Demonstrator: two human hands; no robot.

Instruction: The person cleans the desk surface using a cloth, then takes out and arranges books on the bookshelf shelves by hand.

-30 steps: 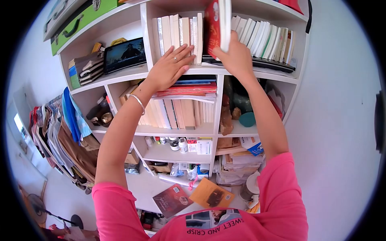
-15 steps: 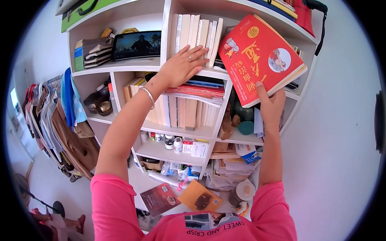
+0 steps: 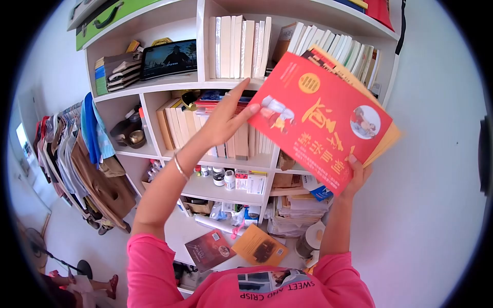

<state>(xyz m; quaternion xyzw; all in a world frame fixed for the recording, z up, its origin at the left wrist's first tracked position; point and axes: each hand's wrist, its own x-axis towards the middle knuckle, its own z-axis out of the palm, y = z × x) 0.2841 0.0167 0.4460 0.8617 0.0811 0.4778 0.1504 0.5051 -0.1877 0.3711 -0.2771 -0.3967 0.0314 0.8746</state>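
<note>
My right hand [image 3: 358, 177] grips a red book [image 3: 321, 120] by its lower right corner, thumb on the front cover. The cover has yellow characters and small drawn figures. Behind it shows a yellowish edge of at least one more book [image 3: 354, 79]. My left hand [image 3: 226, 120] is at the red book's left edge, thumb touching it and fingers spread apart, pointing up. Just above my left hand, a row of pale books [image 3: 239, 46] stands upright on the upper shelf.
More upright books [image 3: 336, 46] fill the upper right shelf. A tablet [image 3: 169, 59] leans in the upper left compartment. Below are medicine bottles [image 3: 218, 177] and stacked papers [image 3: 295, 215]. A dark red book [image 3: 209, 250] and an orange book [image 3: 260, 245] lie low. Clothes [image 3: 102, 164] hang at left; a person's foot [image 3: 113, 285] shows.
My left hand has left the pale book row and moved down to the red book's left edge. The red book has moved lower and closer, uncovering the books on the upper right shelf.
</note>
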